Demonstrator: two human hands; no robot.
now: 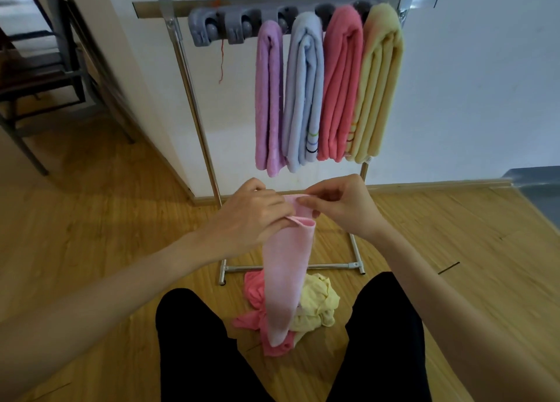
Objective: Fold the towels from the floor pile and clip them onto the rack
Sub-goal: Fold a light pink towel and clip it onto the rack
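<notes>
A light pink towel (286, 268) hangs folded lengthwise from both my hands, its lower end reaching the floor pile. My left hand (251, 210) grips its top fold, and my right hand (336, 203) pinches the top edge beside it. On the floor between my knees lies a pile with a coral towel (256, 295) and a pale yellow towel (318, 306). The metal rack (194, 98) stands ahead against the wall. Its grey clip strip (212, 25) holds a lilac towel (268, 98), a light blue one (304, 92), a coral one (341, 83) and a yellow one (378, 83).
Two grey clips at the strip's left end hold nothing. A dark metal chair (54, 68) stands at the left beyond a wall corner. My black-trousered legs (194, 347) frame the pile on the wooden floor. A grey object (536, 186) sits at the far right.
</notes>
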